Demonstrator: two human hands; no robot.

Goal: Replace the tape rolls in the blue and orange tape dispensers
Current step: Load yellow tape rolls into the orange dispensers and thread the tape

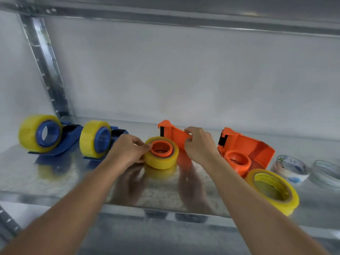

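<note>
Between the two hands sits a yellow tape roll (161,153) on an orange hub (161,148), and the left hand (127,150) pinches it, fingertips on the hub's rim, thumb side against the roll's wall. Just right of that, the right hand (199,144) grips the orange dispenser body (173,134) by its side plate, fingers curled over the edge. Further right of the right hand lies a second orange dispenser (246,146), open, its bare hub (238,161) in front, and a loose yellow roll (273,190) leaning nearer the shelf edge. Beyond that, two clear rolls (290,169). Left of the left hand stand two blue dispensers (69,139), both loaded with yellow tape, all on the metal shelf (55,177)
</note>
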